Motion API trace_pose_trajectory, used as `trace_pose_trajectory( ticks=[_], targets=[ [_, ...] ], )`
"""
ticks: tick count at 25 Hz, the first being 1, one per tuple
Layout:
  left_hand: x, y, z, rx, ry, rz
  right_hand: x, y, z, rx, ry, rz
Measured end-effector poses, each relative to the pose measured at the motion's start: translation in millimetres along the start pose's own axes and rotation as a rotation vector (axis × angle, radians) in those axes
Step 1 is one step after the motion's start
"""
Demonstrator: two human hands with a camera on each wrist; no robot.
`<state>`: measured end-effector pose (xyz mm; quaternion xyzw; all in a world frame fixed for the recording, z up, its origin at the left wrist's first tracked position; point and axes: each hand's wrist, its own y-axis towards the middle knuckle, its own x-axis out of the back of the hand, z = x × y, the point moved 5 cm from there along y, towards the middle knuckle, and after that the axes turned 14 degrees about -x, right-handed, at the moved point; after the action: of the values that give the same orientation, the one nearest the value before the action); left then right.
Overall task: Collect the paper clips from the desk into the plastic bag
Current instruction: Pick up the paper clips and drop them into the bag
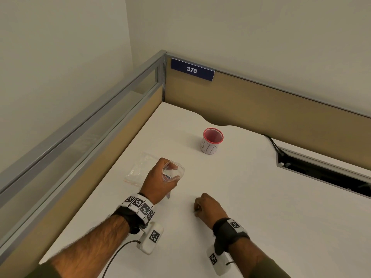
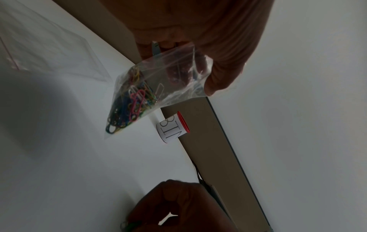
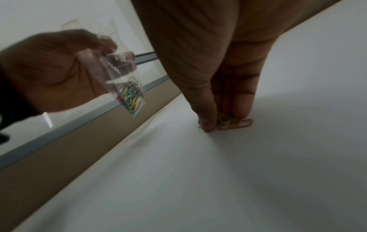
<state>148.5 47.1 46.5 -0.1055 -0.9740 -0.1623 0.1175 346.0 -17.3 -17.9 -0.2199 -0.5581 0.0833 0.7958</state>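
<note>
Left hand raised above the white surface, fingers curled round the mouth of a small clear plastic bag. Bag hangs from the grip, mouth up at the hand, closed corner pointing down toward the surface; long axis tilted off vertical in the left wrist view. A bunch of mixed-colour paper clips sits packed in the low corner.

Right hand down at the surface, just right of the bag hand. Thumb and fingers pinch a small cluster of loose clips: a yellow wire paper clip between the tips, a pinkish-brown paper clip lying flat under them, long axis roughly level across the right wrist view, rounded end sticking out to the right. Blurred; the count in the pinch can't be told.

Step in hand, by my reading: picking what look like the last loose clips — no others visible on the surface. Next move calls for lifting the pinch clear, carrying it over to the bag mouth, which the left hand must keep spread.

Also present: a second flat clear plastic bag lying left of the held one; a red-rimmed white cup farther back.
</note>
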Motion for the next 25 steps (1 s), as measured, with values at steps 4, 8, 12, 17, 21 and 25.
trace_pose_trajectory(
  ticks=[4,8,12,17,21,25],
  targets=[
    [-5.0,0.1,0.1,-0.003,0.007,0.010,3.2,6.8,1.0,-0.088,0.056,0.076],
    [-5.2,1.4,-1.4,-0.013,0.012,0.011,7.2,9.8,-0.8,-0.137,0.133,0.107],
    [-2.1,1.9,-0.8,-0.007,0.003,-0.003,17.6,4.0,-12.0,-0.168,0.278,0.137],
    [-4.1,0.0,-1.7,0.010,0.011,0.010,74.5,-14.4,0.1,-0.119,0.638,-0.032],
    [-13.3,0.6,-5.9,0.002,0.011,0.027,131.7,-31.5,48.2,0.061,0.768,-0.206],
    [-16.3,3.8,-15.2,-0.018,0.042,0.049,142.3,-38.5,91.3,0.193,0.609,-0.265]
  ],
)
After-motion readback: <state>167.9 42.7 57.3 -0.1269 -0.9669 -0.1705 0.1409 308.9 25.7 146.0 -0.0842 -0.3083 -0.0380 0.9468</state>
